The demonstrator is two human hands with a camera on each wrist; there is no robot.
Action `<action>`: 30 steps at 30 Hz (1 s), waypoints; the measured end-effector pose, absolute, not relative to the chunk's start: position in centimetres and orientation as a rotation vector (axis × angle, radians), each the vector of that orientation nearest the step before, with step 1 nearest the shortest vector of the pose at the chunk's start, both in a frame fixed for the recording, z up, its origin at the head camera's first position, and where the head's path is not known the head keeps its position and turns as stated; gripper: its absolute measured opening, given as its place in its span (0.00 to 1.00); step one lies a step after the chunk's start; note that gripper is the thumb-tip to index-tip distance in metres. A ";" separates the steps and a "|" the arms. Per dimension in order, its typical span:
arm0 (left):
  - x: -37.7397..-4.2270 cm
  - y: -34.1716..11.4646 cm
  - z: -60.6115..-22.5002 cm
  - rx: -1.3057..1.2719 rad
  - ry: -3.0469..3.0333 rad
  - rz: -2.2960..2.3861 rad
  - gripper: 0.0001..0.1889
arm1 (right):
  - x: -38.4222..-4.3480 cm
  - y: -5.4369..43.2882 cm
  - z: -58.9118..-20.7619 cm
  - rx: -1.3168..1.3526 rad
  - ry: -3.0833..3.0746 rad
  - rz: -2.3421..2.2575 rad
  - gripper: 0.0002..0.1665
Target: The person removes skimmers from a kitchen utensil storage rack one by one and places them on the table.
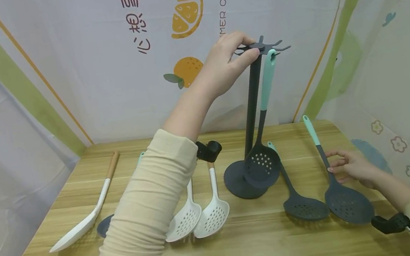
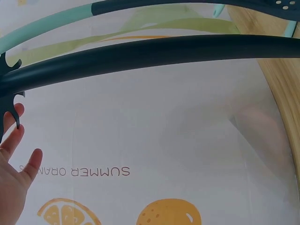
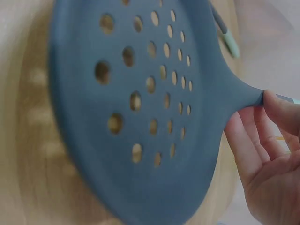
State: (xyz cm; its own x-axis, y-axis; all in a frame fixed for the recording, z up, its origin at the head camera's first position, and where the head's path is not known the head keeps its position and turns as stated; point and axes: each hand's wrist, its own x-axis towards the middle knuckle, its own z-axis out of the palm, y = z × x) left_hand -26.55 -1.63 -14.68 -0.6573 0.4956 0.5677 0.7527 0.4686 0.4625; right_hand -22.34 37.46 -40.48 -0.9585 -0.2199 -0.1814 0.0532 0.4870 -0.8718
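A dark utensil rack [image 1: 252, 102] stands upright on a round base, with several hooks at its top. My left hand [image 1: 232, 58] holds the rack's top by the hooks; in the left wrist view its fingers [image 2: 15, 138] are at the hooks. One dark skimmer [image 1: 262, 164] with a mint handle hangs from the rack. At the right, my right hand [image 1: 352, 167] pinches the neck of another dark skimmer [image 1: 349, 203], whose perforated head fills much of the right wrist view. Between them, a third dark skimmer [image 1: 305, 208] lies on the table.
Two white skimmers [image 1: 212, 217] lie left of the rack base. A white utensil with a wooden handle [image 1: 83, 225] is at the far left. My left sleeve partly covers a dark utensil [image 1: 105, 226]. The wooden table [image 1: 272, 247] meets a printed curtain [image 1: 103, 95].
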 end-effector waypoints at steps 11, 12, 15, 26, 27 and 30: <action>-26.6 -1.6 -14.7 -1.047 -2.360 -1.023 0.14 | -23.1 37.5 -41.1 -0.111 2.428 -1.445 0.38; -26.6 -1.6 -14.7 -1.046 -2.362 -1.024 0.14 | -23.2 37.5 -41.2 -0.108 2.425 -1.443 0.38; -26.6 -1.5 -14.7 -1.048 -2.363 -1.026 0.15 | -23.2 37.5 -41.3 -0.108 2.419 -1.433 0.38; -26.5 -1.6 -14.7 -1.033 -2.377 -1.014 0.16 | -23.4 37.2 -41.7 -0.130 2.382 -1.411 0.37; -26.5 -1.5 -14.7 -1.031 -2.376 -1.020 0.16 | -23.4 37.2 -41.7 -0.138 2.383 -1.406 0.36; -26.5 -1.4 -14.8 -1.033 -2.370 -1.039 0.15 | -23.3 37.3 -41.9 -0.129 2.389 -1.399 0.35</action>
